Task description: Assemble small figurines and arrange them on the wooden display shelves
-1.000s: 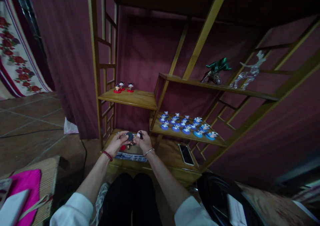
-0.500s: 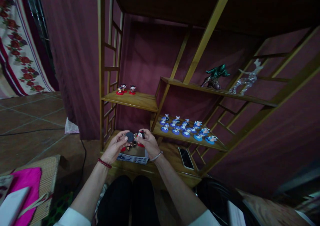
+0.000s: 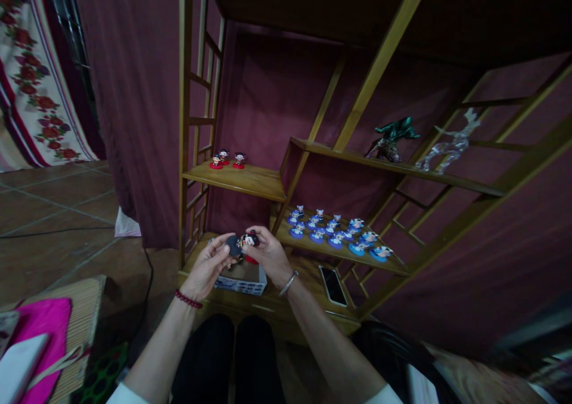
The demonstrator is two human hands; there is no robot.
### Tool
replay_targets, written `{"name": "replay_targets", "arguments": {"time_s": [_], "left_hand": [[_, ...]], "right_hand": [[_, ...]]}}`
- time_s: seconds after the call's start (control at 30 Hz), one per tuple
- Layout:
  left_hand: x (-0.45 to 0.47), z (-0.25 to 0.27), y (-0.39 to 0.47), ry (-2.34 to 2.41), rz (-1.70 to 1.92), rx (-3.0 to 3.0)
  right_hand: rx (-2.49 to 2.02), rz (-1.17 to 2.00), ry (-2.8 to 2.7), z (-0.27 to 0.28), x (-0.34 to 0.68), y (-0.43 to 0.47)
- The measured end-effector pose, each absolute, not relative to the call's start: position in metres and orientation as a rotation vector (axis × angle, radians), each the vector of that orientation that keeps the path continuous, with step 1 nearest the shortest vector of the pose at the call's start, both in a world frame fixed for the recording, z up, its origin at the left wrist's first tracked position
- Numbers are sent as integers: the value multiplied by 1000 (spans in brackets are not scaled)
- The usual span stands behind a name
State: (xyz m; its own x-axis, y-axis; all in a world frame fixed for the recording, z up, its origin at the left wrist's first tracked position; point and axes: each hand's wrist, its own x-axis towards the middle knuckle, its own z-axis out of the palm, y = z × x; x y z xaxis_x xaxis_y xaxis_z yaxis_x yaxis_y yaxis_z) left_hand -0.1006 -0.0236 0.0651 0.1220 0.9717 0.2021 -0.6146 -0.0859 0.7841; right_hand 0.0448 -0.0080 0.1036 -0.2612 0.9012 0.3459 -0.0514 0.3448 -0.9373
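Closer together now: 1 dark disc (image 3: 233,245) in our left hand (image 3: 208,265), 1 doll (image 3: 249,238) in our right hand (image 3: 270,258), fingers bent, pinching.

Dim light, deep shadow up top — soft detail, edges stretched

Three figurines (image 3: 223,156) are set on the left shelf (image 3: 250,181), more figurines (image 3: 336,238) on the lower right shelf (image 3: 285,230); a phone (image 3: 333,285) is laid right of the box (image 3: 241,286).
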Motion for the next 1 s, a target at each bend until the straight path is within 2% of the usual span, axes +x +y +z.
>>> {"name": "replay_targets", "arguments": {"time_s": [1.0], "left_hand": [[-87, 70, -25, 432, 1450, 877]], "right_hand": [[-823, 1128, -1640, 127, 52, -18]]}}
